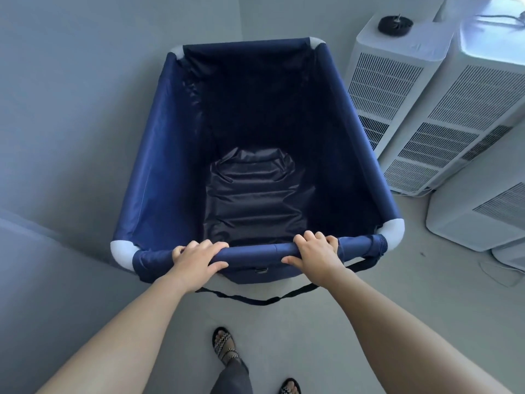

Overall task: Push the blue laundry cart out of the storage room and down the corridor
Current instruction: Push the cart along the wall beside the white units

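The blue laundry cart (159, 166) stands in front of me, a deep navy fabric bin with white corner joints and nothing inside. My left hand (199, 258) grips the near top rail left of centre. My right hand (315, 253) grips the same rail right of centre. Both hands wrap over the fabric-covered bar with the thumbs underneath. A black strap (255, 300) hangs in a loop below the rail.
Three white slatted appliances, like air purifiers (389, 89), stand close along the cart's right side. A pale wall (71, 95) runs close on the left and a wall (284, 15) lies just beyond the cart's far end. My sandalled feet (224, 344) are on the grey floor behind the cart.
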`<state>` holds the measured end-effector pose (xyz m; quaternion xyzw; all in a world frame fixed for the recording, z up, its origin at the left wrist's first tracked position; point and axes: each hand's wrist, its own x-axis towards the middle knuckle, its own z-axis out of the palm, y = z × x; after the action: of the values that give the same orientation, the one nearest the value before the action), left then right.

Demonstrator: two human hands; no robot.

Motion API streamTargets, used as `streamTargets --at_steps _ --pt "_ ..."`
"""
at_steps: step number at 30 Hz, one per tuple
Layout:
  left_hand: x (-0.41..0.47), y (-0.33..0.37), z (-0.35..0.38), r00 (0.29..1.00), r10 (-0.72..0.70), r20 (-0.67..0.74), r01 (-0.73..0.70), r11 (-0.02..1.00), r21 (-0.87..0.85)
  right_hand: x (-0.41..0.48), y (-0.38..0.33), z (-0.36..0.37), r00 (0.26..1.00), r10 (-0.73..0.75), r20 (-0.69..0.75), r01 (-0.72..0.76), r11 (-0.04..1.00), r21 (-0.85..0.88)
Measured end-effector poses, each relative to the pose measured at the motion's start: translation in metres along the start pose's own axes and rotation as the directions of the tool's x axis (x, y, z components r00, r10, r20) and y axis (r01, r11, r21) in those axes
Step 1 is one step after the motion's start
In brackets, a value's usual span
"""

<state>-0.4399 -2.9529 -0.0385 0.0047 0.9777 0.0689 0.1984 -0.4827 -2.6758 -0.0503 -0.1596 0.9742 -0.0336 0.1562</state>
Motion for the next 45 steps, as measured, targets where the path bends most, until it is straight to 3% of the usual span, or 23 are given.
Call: streamTargets --at_steps 45 --pt "0.295 -0.073 -0.143 0.972 0.217 0.091 -0.210 0.974 -0.081 0.263 0.004 -0.087 0.971 0.238 0.022 -0.238 0.971 0.035"
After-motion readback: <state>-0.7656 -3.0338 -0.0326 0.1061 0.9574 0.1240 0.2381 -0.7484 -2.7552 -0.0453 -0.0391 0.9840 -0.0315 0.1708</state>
